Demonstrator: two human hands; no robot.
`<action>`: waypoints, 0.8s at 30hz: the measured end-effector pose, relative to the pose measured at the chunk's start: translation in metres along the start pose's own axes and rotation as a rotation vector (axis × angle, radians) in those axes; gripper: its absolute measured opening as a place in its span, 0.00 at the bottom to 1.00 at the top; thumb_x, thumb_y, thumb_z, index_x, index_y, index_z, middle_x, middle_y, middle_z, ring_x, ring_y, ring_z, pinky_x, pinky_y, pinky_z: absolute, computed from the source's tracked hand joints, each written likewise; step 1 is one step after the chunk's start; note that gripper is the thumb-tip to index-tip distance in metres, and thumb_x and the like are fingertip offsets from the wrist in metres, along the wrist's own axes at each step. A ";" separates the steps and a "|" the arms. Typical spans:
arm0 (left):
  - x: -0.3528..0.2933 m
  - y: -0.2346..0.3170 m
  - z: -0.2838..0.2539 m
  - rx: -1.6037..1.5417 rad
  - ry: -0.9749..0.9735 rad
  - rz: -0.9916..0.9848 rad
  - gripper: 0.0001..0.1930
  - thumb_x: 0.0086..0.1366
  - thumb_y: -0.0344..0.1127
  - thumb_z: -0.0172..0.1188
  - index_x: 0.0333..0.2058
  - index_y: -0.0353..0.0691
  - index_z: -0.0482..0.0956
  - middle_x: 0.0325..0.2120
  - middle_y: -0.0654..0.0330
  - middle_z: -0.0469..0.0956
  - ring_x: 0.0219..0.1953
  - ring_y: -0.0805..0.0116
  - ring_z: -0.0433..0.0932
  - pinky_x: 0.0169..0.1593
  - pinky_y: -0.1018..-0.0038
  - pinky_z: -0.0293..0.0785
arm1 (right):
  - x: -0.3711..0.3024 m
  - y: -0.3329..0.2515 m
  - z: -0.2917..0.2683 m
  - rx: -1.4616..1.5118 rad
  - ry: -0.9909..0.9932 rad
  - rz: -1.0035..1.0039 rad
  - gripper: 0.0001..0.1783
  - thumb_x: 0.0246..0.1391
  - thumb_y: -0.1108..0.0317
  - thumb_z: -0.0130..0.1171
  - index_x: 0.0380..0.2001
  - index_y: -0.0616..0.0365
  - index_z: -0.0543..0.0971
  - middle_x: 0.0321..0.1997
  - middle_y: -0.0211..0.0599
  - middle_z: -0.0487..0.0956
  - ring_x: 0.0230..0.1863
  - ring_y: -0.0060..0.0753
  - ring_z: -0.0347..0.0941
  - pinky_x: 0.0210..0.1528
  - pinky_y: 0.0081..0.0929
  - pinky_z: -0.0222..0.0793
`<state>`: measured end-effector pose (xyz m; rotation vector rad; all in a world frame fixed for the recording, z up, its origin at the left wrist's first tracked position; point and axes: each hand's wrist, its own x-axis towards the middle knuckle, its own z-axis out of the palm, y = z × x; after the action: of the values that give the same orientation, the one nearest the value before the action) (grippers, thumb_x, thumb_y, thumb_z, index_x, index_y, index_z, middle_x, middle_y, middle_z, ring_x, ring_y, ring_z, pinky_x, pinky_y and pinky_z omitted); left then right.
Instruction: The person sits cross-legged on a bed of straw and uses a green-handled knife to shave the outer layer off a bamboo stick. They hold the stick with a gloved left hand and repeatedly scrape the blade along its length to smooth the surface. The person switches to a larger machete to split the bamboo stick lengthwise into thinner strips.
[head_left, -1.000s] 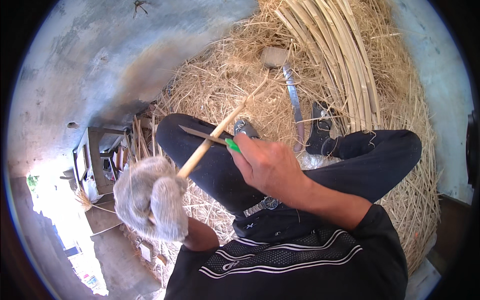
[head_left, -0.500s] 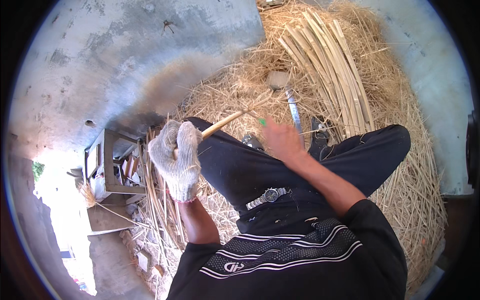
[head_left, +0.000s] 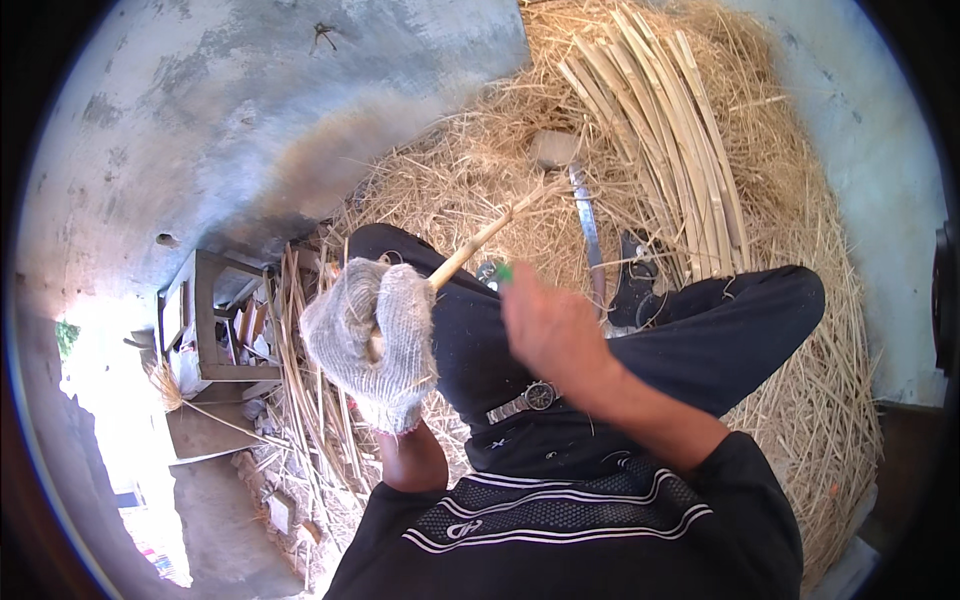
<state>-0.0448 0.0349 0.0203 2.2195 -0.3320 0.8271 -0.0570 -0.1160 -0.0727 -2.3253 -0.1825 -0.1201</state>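
Note:
My left hand [head_left: 370, 335], in a grey-white knitted glove, is closed around a pale bamboo stick [head_left: 478, 243]. The stick slants up and away from the glove over my lap, its far end split or frayed. My bare right hand [head_left: 555, 325] is closed just right of the stick, apart from it. A bright green end [head_left: 505, 272] of a small tool pokes out of its fist; the rest is covered by the fingers, so I cannot tell its kind.
Long pale split strips [head_left: 680, 150] lie at the far right on shavings [head_left: 440, 180]. Before me are a long blade [head_left: 586, 215] and a wooden block [head_left: 555, 149]. A wristwatch [head_left: 540, 396] rests on my lap. An open wooden box frame [head_left: 245, 374] stands left by the wall [head_left: 250, 110].
My right hand has come back toward my body and slightly left, away from the stick's far part. My gloved left hand has shifted a little right and nearer, still gripping the stick.

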 end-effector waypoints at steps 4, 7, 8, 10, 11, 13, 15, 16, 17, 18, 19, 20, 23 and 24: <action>-0.016 -0.024 0.006 -0.086 0.116 -0.052 0.08 0.53 0.37 0.71 0.27 0.41 0.83 0.23 0.61 0.79 0.26 0.68 0.77 0.33 0.70 0.71 | 0.008 0.006 -0.006 0.118 0.014 -0.006 0.09 0.63 0.65 0.54 0.34 0.61 0.72 0.16 0.52 0.74 0.18 0.56 0.74 0.21 0.49 0.67; -0.026 -0.038 0.004 0.022 0.190 -0.056 0.12 0.54 0.36 0.72 0.34 0.38 0.82 0.34 0.59 0.81 0.34 0.67 0.80 0.38 0.73 0.75 | 0.000 -0.027 -0.028 0.265 0.007 -0.211 0.10 0.63 0.64 0.54 0.35 0.61 0.73 0.15 0.54 0.73 0.19 0.57 0.74 0.21 0.49 0.67; -0.026 -0.036 0.008 -0.081 0.225 -0.053 0.13 0.54 0.37 0.72 0.34 0.37 0.82 0.35 0.58 0.81 0.35 0.67 0.80 0.39 0.74 0.75 | 0.000 -0.030 -0.030 0.239 0.001 -0.208 0.10 0.63 0.65 0.55 0.35 0.61 0.73 0.17 0.54 0.74 0.20 0.57 0.75 0.22 0.49 0.68; -0.026 -0.038 0.010 -0.252 0.189 -0.018 0.13 0.55 0.35 0.70 0.34 0.33 0.80 0.32 0.57 0.80 0.33 0.66 0.79 0.37 0.73 0.77 | 0.013 -0.014 -0.028 0.061 -0.098 -0.005 0.09 0.62 0.66 0.55 0.34 0.61 0.72 0.17 0.52 0.75 0.19 0.57 0.75 0.22 0.47 0.68; -0.026 -0.041 0.009 -0.330 0.173 -0.001 0.13 0.55 0.34 0.69 0.34 0.32 0.79 0.31 0.56 0.79 0.31 0.66 0.79 0.36 0.73 0.77 | 0.018 -0.007 -0.026 -0.027 -0.152 0.092 0.09 0.62 0.66 0.56 0.34 0.61 0.72 0.18 0.51 0.75 0.19 0.56 0.75 0.21 0.47 0.69; -0.015 -0.033 0.004 -0.267 0.030 0.118 0.12 0.56 0.31 0.66 0.32 0.27 0.76 0.26 0.53 0.77 0.26 0.66 0.77 0.32 0.69 0.79 | 0.017 -0.005 -0.028 0.057 -0.142 0.019 0.09 0.61 0.66 0.56 0.34 0.61 0.71 0.18 0.50 0.75 0.19 0.55 0.74 0.21 0.46 0.69; -0.015 -0.038 0.008 -0.186 0.054 0.185 0.12 0.55 0.27 0.64 0.33 0.22 0.74 0.24 0.49 0.76 0.25 0.65 0.76 0.32 0.65 0.80 | 0.010 -0.006 -0.035 0.145 -0.122 -0.036 0.08 0.61 0.67 0.57 0.34 0.60 0.71 0.17 0.48 0.74 0.18 0.54 0.74 0.21 0.45 0.69; -0.023 -0.035 0.014 -0.103 0.203 0.067 0.13 0.55 0.26 0.64 0.34 0.22 0.74 0.24 0.49 0.76 0.25 0.65 0.76 0.33 0.64 0.81 | 0.006 -0.018 -0.038 0.198 -0.095 -0.129 0.09 0.61 0.67 0.57 0.32 0.60 0.70 0.18 0.46 0.73 0.19 0.52 0.74 0.20 0.44 0.69; -0.024 -0.035 0.014 -0.078 0.235 0.051 0.13 0.54 0.26 0.64 0.35 0.22 0.74 0.24 0.49 0.76 0.25 0.65 0.76 0.33 0.63 0.81 | 0.000 -0.024 -0.035 0.258 -0.059 -0.190 0.09 0.61 0.67 0.56 0.32 0.59 0.70 0.19 0.45 0.73 0.19 0.50 0.74 0.20 0.43 0.68; -0.023 -0.033 0.016 -0.058 0.271 0.040 0.14 0.53 0.25 0.63 0.36 0.22 0.74 0.24 0.49 0.76 0.25 0.65 0.76 0.34 0.62 0.81 | 0.003 -0.019 -0.031 0.219 -0.032 -0.153 0.09 0.61 0.67 0.56 0.31 0.59 0.70 0.18 0.45 0.73 0.19 0.50 0.74 0.20 0.44 0.68; -0.016 -0.031 0.013 -0.095 0.190 0.132 0.14 0.53 0.25 0.63 0.37 0.21 0.74 0.24 0.49 0.76 0.25 0.65 0.76 0.35 0.62 0.82 | 0.007 -0.009 -0.021 0.185 -0.006 -0.115 0.09 0.61 0.67 0.57 0.31 0.59 0.70 0.18 0.45 0.73 0.19 0.50 0.74 0.20 0.44 0.67; -0.008 -0.030 0.010 -0.133 0.108 0.224 0.15 0.52 0.24 0.62 0.37 0.21 0.73 0.25 0.49 0.76 0.25 0.64 0.76 0.35 0.62 0.82 | 0.014 0.009 -0.009 0.134 0.018 -0.083 0.09 0.61 0.67 0.57 0.31 0.60 0.70 0.17 0.46 0.73 0.18 0.50 0.74 0.20 0.44 0.67; -0.008 -0.032 0.012 -0.394 0.066 0.151 0.11 0.51 0.23 0.59 0.33 0.24 0.73 0.22 0.52 0.73 0.22 0.66 0.73 0.32 0.64 0.80 | 0.026 0.042 0.008 0.046 0.073 -0.033 0.09 0.60 0.67 0.57 0.31 0.60 0.70 0.16 0.46 0.73 0.17 0.51 0.73 0.20 0.45 0.67; -0.006 -0.033 0.008 -0.462 0.063 0.127 0.08 0.51 0.23 0.58 0.30 0.26 0.72 0.20 0.54 0.71 0.21 0.67 0.71 0.29 0.66 0.76 | 0.027 0.032 0.003 0.068 0.074 -0.035 0.09 0.60 0.67 0.57 0.31 0.59 0.70 0.16 0.47 0.73 0.17 0.51 0.73 0.20 0.45 0.67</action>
<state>-0.0307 0.0516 -0.0061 1.7532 -0.5760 0.7921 -0.0250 -0.1326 -0.0938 -2.2469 -0.1878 -0.2142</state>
